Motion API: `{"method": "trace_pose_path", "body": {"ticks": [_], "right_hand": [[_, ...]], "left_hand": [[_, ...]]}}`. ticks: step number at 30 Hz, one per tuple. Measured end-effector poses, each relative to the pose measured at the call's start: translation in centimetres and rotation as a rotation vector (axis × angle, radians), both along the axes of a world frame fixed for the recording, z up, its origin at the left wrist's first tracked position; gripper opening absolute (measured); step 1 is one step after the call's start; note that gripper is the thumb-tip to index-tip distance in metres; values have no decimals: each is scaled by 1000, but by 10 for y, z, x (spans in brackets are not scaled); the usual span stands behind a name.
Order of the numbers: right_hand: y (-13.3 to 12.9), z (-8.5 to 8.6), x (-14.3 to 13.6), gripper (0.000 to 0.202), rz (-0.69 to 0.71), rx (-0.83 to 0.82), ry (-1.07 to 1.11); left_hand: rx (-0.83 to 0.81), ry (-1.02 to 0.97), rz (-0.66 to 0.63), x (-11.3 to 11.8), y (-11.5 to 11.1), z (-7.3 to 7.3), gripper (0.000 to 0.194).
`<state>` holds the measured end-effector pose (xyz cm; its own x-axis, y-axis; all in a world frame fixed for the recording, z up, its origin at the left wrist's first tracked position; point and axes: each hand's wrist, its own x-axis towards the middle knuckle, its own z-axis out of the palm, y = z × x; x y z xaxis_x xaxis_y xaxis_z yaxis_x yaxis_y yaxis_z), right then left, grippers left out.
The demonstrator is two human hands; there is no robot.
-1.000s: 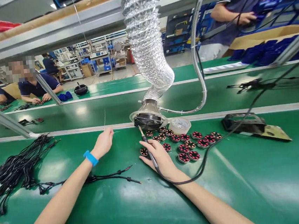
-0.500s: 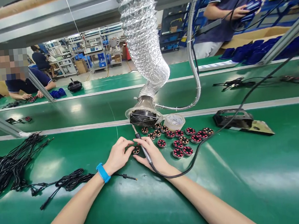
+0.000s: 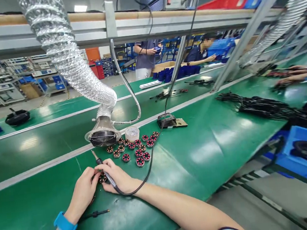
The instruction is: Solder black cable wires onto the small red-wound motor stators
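Note:
My left hand (image 3: 85,188), with a blue band at the wrist, has its thumb and fingertips pinched at the edge of a small round coil part (image 3: 102,177) on the green bench. My right hand (image 3: 118,176) lies against the other side of this part. A soldering iron (image 3: 110,177) rests across the right hand, held by its fingers, its tip pointing up and away. Several round parts with red or copper-coloured coils (image 3: 138,153) sit to the right. A cable end (image 3: 95,214) lies below my left hand.
A fume extractor nozzle (image 3: 103,134) hangs just beyond my hands, beside a tape roll (image 3: 132,133). The iron's stand (image 3: 170,121) is farther right. Black cables (image 3: 256,107) lie at the right, near another person's hands (image 3: 288,79). A blue bin (image 3: 306,154) stands beside the bench.
The view has swung to the right, so the hands and bench items appear farther left. Both hands remain at the round part, and the iron is still in the right hand.

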<state>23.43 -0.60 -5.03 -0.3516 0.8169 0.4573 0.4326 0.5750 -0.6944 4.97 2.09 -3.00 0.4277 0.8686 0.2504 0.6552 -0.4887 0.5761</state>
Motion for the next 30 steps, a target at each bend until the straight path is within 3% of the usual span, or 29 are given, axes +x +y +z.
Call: {"method": "trace_pose_path", "body": {"ticks": [5,15,20,25,30], "right_hand": [[0,0,0,73,-59,-12,-31],[2,-2,1,73,31,-10,3],[4,-1,4,73,6,-10,6],[-2,4,6,61,29,22,68],[2,-9,1,59,25,26,127]], "left_hand": [[-120,-23,70,2,0,3,36],[-490,-250,110,-1,12,-4,60],[-485,-250,108,2,14,-3,56],[-414,-217,143,10,6,5,46],[-512,-290,216,11,3,13,38]]}}
